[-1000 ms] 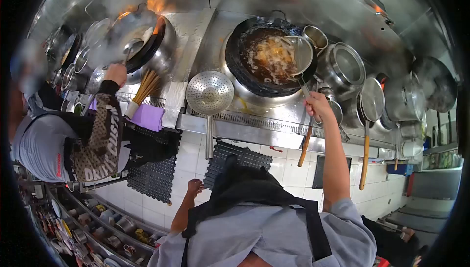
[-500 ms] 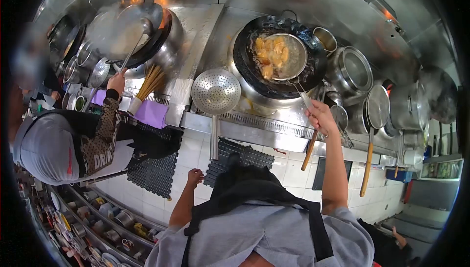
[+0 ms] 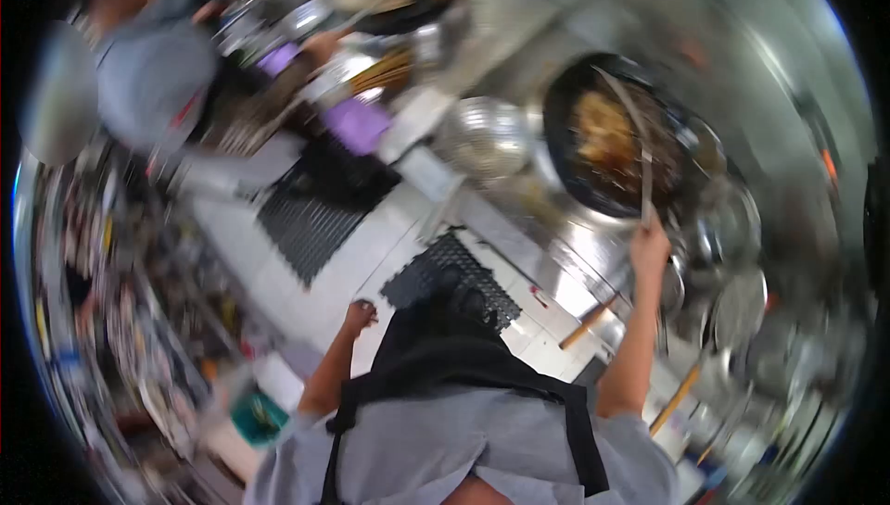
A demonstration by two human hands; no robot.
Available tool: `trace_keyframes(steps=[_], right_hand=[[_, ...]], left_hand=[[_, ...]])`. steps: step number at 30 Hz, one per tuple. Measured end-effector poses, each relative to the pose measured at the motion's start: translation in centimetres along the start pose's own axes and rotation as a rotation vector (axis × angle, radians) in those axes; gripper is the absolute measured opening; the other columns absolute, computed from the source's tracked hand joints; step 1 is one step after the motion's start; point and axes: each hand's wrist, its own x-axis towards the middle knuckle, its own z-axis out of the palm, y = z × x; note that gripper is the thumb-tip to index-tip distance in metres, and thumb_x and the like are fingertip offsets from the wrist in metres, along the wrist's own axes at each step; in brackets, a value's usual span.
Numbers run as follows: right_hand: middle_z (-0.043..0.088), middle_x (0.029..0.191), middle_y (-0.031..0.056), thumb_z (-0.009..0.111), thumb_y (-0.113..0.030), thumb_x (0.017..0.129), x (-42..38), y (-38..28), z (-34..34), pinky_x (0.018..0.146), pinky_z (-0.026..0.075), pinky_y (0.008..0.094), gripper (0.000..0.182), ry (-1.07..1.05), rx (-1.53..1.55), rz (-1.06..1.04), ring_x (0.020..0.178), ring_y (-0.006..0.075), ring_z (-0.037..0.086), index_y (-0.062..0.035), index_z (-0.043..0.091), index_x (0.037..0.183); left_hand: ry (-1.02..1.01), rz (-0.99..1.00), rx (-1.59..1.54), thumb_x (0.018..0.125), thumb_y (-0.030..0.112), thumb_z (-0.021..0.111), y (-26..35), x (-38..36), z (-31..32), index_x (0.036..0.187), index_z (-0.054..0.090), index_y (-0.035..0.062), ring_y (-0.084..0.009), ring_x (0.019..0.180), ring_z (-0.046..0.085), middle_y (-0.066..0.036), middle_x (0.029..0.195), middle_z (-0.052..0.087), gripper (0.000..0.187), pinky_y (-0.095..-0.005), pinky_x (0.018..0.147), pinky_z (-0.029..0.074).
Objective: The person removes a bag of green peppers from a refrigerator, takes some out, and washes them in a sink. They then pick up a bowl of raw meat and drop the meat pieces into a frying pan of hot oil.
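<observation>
My right hand (image 3: 651, 250) grips the handle of a round strainer (image 3: 642, 139), which looks turned nearly edge-on above a black wok (image 3: 559, 125). Golden-brown fried pieces (image 3: 603, 125) lie in dark, bubbling oil to the left of the strainer's rim; motion blur hides whether it touches them. My left hand (image 3: 361, 315) hangs low over the floor beside my apron, its fingers curled loosely, with nothing visible in them. Between the hands, farther forward, a perforated metal ladle (image 3: 487, 137) rests on the stove edge to the left of the wok.
At upper left a co-worker (image 3: 153, 79) reaches toward another wok (image 3: 399, 14). A bamboo brush (image 3: 382, 71) and purple cloth (image 3: 357, 125) lie nearby. Right of my wok are metal pots (image 3: 732, 222) and a wooden-handled strainer (image 3: 740, 306). Black mats (image 3: 454, 273) cover part of the tiled floor.
My view has swung, so the stove now runs diagonally. The strainer has gone from lying flat around the fried pieces to tilted on edge; the pieces now show outside it.
</observation>
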Motion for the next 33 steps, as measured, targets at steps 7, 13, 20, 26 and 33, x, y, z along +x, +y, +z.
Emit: trace_keyframes(steps=[7,13,20,26,33], right_hand=[[0.064,0.122,0.0252,0.053,-0.014,0.093,-1.5,6.5,0.0,0.084,0.053,0.0456,0.048,-0.117,-0.305,-0.292,0.098,0.0339,0.067,-0.0083,0.054,0.141],[0.066,0.119,0.0238,0.054,-0.014,0.092,-11.3,-9.3,11.0,0.082,0.053,0.0464,0.046,-0.284,0.057,-0.599,0.096,0.0342,0.067,-0.0078,0.056,0.138],[0.067,0.115,0.0222,0.055,-0.014,0.091,-23.4,-17.4,22.3,0.080,0.052,0.0474,0.044,-0.853,-0.003,-0.648,0.093,0.0347,0.068,-0.0073,0.058,0.134],[0.068,0.112,0.0208,0.056,-0.014,0.090,-20.7,0.7,18.7,0.078,0.052,0.0482,0.042,-1.147,-0.456,-0.452,0.091,0.0350,0.068,-0.0068,0.059,0.131],[0.068,0.081,0.0157,0.059,-0.026,0.091,-27.7,-3.3,11.3,0.064,0.048,0.0454,0.025,-0.894,-0.318,-0.144,0.067,0.0326,0.063,-0.0022,0.065,0.090]], left_hand=[[0.224,-0.133,-0.066,0.079,0.022,0.063,-8.9,-10.7,-5.2,0.094,0.067,-0.0014,-0.0227,0.061,0.068,-0.012,0.073,0.066,0.028,-0.0339,0.045,0.048],[0.787,-0.044,-1.028,0.082,0.016,0.062,-16.7,-16.0,-15.9,0.091,0.064,0.0039,-0.0209,0.063,0.068,-0.008,0.073,0.064,0.015,-0.0323,0.050,0.049],[0.976,0.437,-1.588,0.092,0.013,0.056,-25.7,-20.6,-43.2,0.083,0.061,0.0037,-0.0242,0.068,0.066,-0.012,0.076,0.066,0.014,-0.0354,0.059,0.054],[1.156,0.545,-1.799,0.095,0.022,0.058,-26.7,-21.1,-61.5,0.098,0.055,-0.0022,-0.0347,0.074,0.067,-0.018,0.081,0.062,0.025,-0.0433,0.063,0.056],[0.679,1.088,-1.235,0.095,0.014,0.055,-40.7,-14.7,-75.5,0.128,0.055,0.0081,-0.0239,0.110,0.058,-0.009,0.124,0.059,0.034,-0.0396,0.092,0.051]])
